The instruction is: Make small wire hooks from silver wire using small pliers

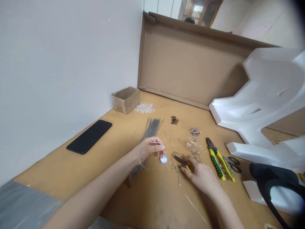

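Note:
My left hand is closed in a pinch on a thin, pale, curved wire, which loops back past the wrist. A small round blue-and-white disc sits at its fingertips; whether it hangs on the wire I cannot tell. Under that forearm lies a bundle of straight grey wires. To the right, my right hand is closed around the yellow handles of small pliers. Their dark jaws point left over several bent wire pieces on the table.
Yellow-green pliers and black-handled scissors lie at right, near white foam. Behind are black rings, clear beads, a small cardboard box and wire clusters. A black phone lies left.

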`<action>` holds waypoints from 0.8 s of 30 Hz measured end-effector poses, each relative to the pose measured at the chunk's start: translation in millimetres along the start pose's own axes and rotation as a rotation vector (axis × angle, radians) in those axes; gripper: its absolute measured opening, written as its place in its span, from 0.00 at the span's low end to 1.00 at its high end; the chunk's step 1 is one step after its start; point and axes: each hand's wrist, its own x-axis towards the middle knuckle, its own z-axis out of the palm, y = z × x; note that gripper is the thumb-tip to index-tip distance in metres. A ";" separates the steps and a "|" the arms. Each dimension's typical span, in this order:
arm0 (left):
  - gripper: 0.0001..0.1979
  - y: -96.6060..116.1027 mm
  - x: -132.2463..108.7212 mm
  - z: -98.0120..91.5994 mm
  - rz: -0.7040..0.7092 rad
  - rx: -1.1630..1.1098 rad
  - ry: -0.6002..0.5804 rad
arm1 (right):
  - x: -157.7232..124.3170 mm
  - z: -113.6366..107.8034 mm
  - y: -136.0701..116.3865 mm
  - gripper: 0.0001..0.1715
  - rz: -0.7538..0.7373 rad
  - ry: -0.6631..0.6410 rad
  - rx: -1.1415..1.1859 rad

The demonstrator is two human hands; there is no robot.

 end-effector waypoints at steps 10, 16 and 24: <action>0.10 0.8 -10.5 24.0 -0.108 0.108 -0.144 | -5.0 8.8 -28.4 0.14 -0.044 0.017 0.835; 0.09 -3.4 -13.5 31.5 -0.139 0.110 -0.306 | -15.1 18.0 -53.9 0.10 0.120 -0.421 1.575; 0.11 -8.7 -13.4 33.2 -0.170 0.085 -0.294 | -13.0 17.4 -47.5 0.09 0.086 -0.538 1.744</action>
